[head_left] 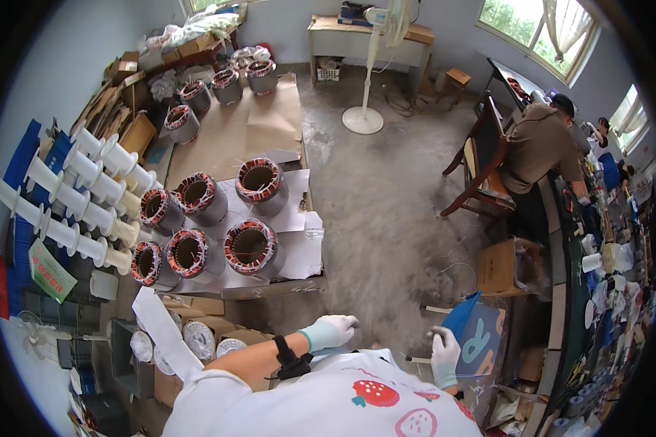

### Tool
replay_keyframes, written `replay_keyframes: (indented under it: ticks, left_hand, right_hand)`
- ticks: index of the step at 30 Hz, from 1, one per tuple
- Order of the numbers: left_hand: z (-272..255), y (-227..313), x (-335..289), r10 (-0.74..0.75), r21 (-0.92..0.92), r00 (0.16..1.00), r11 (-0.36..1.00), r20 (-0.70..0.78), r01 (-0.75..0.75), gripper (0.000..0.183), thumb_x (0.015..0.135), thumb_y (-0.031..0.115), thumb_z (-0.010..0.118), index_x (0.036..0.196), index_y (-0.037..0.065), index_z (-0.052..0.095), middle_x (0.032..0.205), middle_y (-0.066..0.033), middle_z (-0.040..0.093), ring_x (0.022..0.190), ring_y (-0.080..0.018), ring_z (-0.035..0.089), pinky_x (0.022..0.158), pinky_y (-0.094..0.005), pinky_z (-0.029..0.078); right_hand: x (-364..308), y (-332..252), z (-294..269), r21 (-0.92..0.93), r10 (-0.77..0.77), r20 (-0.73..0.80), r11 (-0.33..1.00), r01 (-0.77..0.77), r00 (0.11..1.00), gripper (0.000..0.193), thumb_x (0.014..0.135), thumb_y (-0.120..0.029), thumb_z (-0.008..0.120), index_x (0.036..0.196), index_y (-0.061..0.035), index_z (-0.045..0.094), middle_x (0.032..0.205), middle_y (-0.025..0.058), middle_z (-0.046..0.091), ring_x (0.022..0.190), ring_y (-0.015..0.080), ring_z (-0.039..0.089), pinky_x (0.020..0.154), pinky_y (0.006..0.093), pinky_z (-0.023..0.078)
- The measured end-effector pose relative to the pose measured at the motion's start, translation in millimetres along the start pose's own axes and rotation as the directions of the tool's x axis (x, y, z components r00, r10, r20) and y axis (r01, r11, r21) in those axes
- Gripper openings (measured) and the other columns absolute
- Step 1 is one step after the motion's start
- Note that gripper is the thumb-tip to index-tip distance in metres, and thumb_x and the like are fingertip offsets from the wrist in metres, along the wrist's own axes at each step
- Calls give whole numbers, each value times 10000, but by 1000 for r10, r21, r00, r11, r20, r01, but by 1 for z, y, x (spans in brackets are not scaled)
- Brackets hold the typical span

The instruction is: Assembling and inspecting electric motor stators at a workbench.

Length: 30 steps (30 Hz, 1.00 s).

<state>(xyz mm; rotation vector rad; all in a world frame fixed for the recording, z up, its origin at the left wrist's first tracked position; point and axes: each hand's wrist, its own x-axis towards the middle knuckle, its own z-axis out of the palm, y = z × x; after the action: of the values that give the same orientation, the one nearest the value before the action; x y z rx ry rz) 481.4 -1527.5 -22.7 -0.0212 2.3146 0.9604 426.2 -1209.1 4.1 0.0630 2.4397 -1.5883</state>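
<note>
My left hand, in a white glove with grey fingertips and a pale green cuff, hangs in front of my body. Its fingers are loosely bent, and nothing shows in them. My right hand, gloved alike, is beside a low seat with a blue back and a printed cushion. Its fingers are slightly curled and apart, with no object visible in them; whether it touches the seat is unclear. Several grey motor stators with red-and-white-laced copper windings stand on the cardboard-covered table ahead on the left.
White spools stick out from a rack at the left. Wire reels sit in boxes beside my left arm. A standing fan, a wooden chair and a carton occupy the floor. Another person leans over the cluttered bench.
</note>
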Motion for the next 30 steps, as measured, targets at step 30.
replay_keyframes:
  ticks: [30]
  left_hand:
    - [156,150,124,462,158,856,850,232,-502,431,935,234,573,1294,-3,578,1265,-244,616,1161,-397,594,997,-446,478]
  right_hand:
    - [-392,298,-125,349,823,-258,568,-745,506,294,960,-189,514,1124,-18,687,1019,149,737,866,225,741,786,354,578]
